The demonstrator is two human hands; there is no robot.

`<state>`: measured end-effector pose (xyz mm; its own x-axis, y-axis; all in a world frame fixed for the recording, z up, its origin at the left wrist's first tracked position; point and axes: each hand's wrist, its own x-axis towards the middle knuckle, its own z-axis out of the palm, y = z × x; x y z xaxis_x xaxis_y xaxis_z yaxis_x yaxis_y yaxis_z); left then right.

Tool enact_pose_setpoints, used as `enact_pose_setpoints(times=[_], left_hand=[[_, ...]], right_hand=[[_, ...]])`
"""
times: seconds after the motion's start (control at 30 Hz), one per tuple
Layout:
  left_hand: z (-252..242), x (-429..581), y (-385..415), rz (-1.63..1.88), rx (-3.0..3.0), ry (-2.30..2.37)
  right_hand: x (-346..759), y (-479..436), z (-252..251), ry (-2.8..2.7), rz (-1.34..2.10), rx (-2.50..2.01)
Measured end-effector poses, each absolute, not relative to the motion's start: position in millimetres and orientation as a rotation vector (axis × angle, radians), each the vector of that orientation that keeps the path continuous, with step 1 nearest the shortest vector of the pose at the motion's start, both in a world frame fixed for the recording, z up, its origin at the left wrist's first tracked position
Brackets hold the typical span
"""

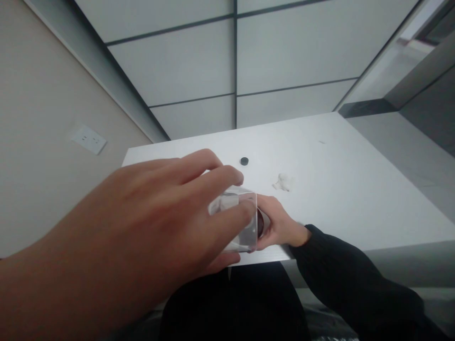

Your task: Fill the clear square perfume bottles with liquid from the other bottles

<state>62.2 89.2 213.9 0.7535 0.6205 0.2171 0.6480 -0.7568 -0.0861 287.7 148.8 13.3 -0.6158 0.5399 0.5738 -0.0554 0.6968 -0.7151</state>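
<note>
A clear plastic box [250, 239], square-edged and see-through, is at the table's front edge with something whitish visible inside or through it. My left hand [170, 213] reaches over it from the left, fingers curled around its top and side. My right hand [279, 220] is at the box's right side, its thumb and fingers closed around a dark reddish-brown rounded object [260, 223]. That object is mostly hidden by the box and fingers, so its kind cannot be made out. Beyond the hands lie a small dark round cap [244, 161] and a crumpled whitish piece [282, 182].
The white table [355, 199] extends away and to the right, with a tiny thin scrap [322, 142] near its far side. White panelled doors [295, 52] stand behind it. A wall socket [89, 139] is at the left.
</note>
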Motion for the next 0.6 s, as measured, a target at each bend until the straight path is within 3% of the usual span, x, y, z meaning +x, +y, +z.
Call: enact_pose_setpoints(times=[0.6], left_hand=[[220, 76, 97, -0.149, -2.952, -1.137]], right_hand=[[290, 149, 13, -2.061, 0.984, -0.398]])
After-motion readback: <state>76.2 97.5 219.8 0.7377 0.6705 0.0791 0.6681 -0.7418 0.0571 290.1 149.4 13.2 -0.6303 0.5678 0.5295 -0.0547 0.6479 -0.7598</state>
